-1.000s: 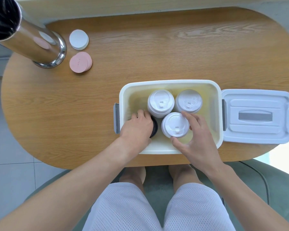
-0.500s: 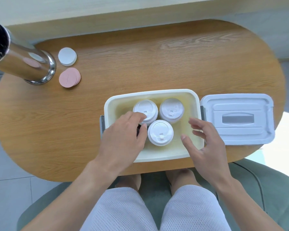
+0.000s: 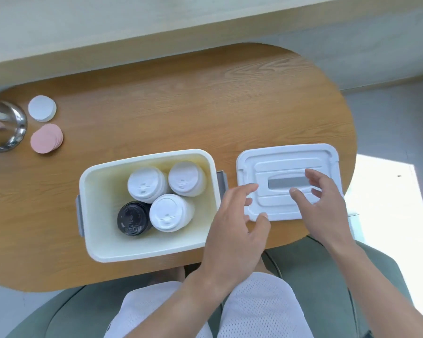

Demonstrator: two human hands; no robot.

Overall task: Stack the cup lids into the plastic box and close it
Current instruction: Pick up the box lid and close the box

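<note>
Both hands have left the box and now reach over its lid, neither one gripping anything. Seen from the head camera, the left hand (image 3: 235, 223) has its fingers spread and lightly bent, the fingertips above the lid's left edge and the thumb near its front corner; whether they touch the plastic cannot be told. The right hand (image 3: 320, 203) is also spread, fingers relaxed over the right half of the box lid (image 3: 288, 154), thumb tip close to the grey handle strip (image 3: 286, 182) in its middle.

Half a second ago the left hand was inside the plastic box (image 3: 103, 250), covering the dark stack, and the right hand hovered at the box's right rim. With both hands gone, all four stacks show: three stacks of white cup lids (image 3: 145, 184) grouped toward the back and middle, and one stack of black cup lids (image 3: 132, 218) at the front left, touching its white neighbours. The box sits open on the wooden table (image 3: 181, 106), just left of the hands; the lid lies flat beside it on the right, with a gap between them.

At the far left of the table stand a metal cylinder (image 3: 3, 128), a white disc stack (image 3: 42, 108) and a pink disc stack (image 3: 47, 139).
</note>
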